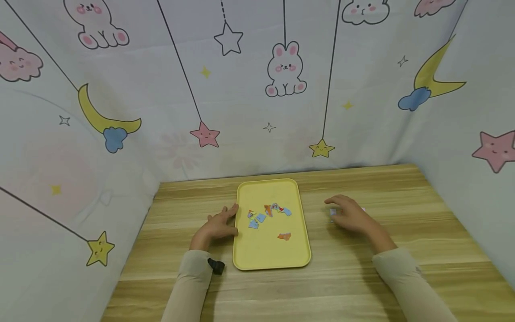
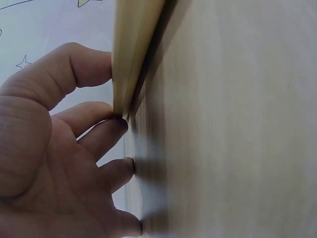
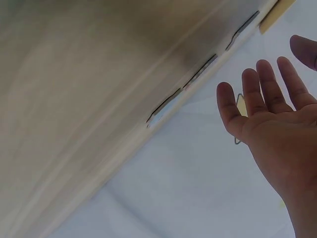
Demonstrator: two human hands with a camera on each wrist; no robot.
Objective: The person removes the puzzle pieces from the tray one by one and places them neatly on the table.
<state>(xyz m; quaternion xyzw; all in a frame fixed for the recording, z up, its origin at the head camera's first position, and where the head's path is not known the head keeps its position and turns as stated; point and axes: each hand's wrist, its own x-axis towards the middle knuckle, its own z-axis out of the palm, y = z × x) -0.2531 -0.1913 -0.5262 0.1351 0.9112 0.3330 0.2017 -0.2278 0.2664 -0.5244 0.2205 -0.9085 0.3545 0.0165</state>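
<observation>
A yellow tray (image 1: 269, 255) lies on the wooden table with several jigsaw puzzle pieces on it. Most form a loose group, among them a blue piece (image 1: 261, 218) and an orange one (image 1: 268, 210); another orange piece (image 1: 284, 236) lies apart, lower right. My left hand (image 1: 215, 225) touches the tray's left rim with thumb and fingertips, spread along its side in the left wrist view. Over the table right of the tray hovers my right hand (image 1: 351, 215), holding nothing, fingers loosely bent. Beneath it a pale blue piece (image 1: 332, 213) is partly hidden. The right wrist view shows thin flat pieces (image 3: 166, 106) edge-on.
The wooden tabletop (image 1: 322, 290) runs up to a white cloth backdrop (image 1: 249, 98) with printed rabbits, stars and moons. A small black object (image 1: 216, 266) sits at the left cuff.
</observation>
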